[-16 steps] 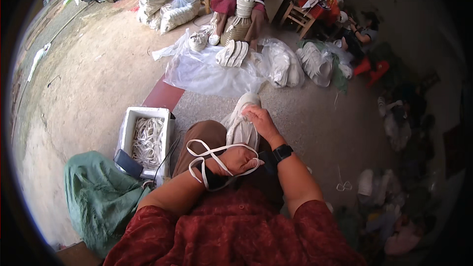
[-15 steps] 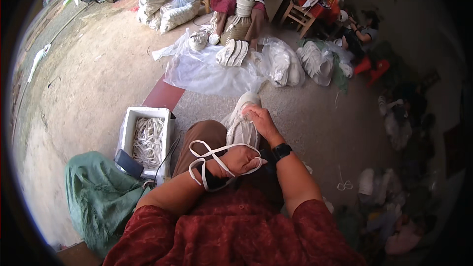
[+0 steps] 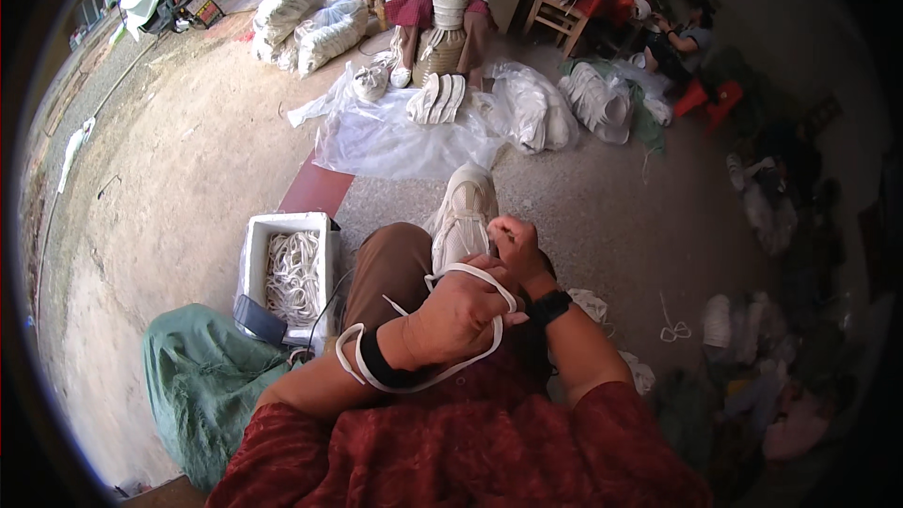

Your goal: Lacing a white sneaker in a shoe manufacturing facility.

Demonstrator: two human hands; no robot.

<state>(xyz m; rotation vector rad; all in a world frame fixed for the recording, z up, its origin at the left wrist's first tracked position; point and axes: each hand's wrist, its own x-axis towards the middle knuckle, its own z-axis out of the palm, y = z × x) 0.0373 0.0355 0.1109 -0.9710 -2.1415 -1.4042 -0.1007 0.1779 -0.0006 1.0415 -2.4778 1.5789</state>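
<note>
Left hand is closed around a flat white woven cord looped over its wrist; right hand pinches the cord's end near a mesh sneaker.

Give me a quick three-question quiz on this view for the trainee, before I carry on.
1. True or false: the white strap loops around the left hand and wrist.
2. Where does the white box of coiled cord sit: A) to the person's left, B) on the clear plastic sheet, C) on a stool?
3. What does the right hand touch?

Key: 1 true. 2 A. 3 The white shoe on the raised foot; whether it pinches anything cannot be told.
</note>
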